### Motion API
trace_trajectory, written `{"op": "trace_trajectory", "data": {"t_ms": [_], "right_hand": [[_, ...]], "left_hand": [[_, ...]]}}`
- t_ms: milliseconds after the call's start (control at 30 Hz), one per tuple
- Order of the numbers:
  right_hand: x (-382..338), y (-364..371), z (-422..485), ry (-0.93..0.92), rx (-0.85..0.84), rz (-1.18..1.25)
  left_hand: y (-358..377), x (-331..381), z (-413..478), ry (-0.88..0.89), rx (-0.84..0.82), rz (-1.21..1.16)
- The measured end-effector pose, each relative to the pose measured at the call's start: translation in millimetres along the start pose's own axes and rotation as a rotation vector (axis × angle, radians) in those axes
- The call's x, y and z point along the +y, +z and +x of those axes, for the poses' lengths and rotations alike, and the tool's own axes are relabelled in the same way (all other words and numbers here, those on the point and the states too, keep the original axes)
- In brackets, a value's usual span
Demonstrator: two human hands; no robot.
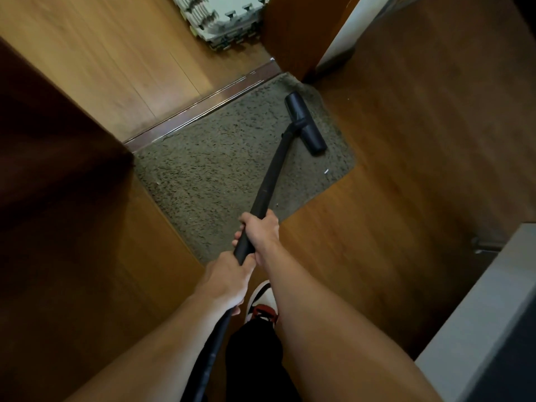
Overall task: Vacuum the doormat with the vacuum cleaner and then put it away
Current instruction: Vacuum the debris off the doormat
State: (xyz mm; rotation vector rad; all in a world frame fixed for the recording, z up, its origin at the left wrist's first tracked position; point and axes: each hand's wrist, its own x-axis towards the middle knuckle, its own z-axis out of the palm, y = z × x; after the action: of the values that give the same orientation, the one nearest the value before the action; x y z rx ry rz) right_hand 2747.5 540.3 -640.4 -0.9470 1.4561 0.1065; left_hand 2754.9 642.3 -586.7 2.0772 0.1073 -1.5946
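Doormat [208, 169], one; vacuum wand [272, 171], one

— Nozzle [306, 123]?
— On the doormat [220, 169], near its far right corner, just before the threshold [203, 105].
— Beyond the threshold?
— Foam tiles [223, 21] on the floor [406, 169], left of the door [293, 33].
— Along the wand [272, 169]?
— Right hand [261, 230] ahead, left hand [226, 280] just behind, hose [214, 343] after; shoe [261, 303] beneath.

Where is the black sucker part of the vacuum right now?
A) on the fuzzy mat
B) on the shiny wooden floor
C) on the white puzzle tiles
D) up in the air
A: the vacuum head rests on the doormat, near its far right corner, with the mat's fuzzy pile showing around it.
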Motion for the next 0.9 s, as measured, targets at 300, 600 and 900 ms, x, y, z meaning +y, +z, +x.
{"op": "trace_trajectory", "data": {"t_ms": [300, 600, 900], "right_hand": [[2, -37, 19, 0.001, -0.032, -0.036], [5, -37, 16, -0.007, -0.018, -0.040], [43, -2, -21, 0.026, -0.011, -0.010]], "left_hand": [[41, 10, 5, -0.015, 0.014, 0.003], [44, 2, 9, -0.005, 0.025, 0.026], [9, -46, -16, 0.020, -0.001, 0.026]]}}
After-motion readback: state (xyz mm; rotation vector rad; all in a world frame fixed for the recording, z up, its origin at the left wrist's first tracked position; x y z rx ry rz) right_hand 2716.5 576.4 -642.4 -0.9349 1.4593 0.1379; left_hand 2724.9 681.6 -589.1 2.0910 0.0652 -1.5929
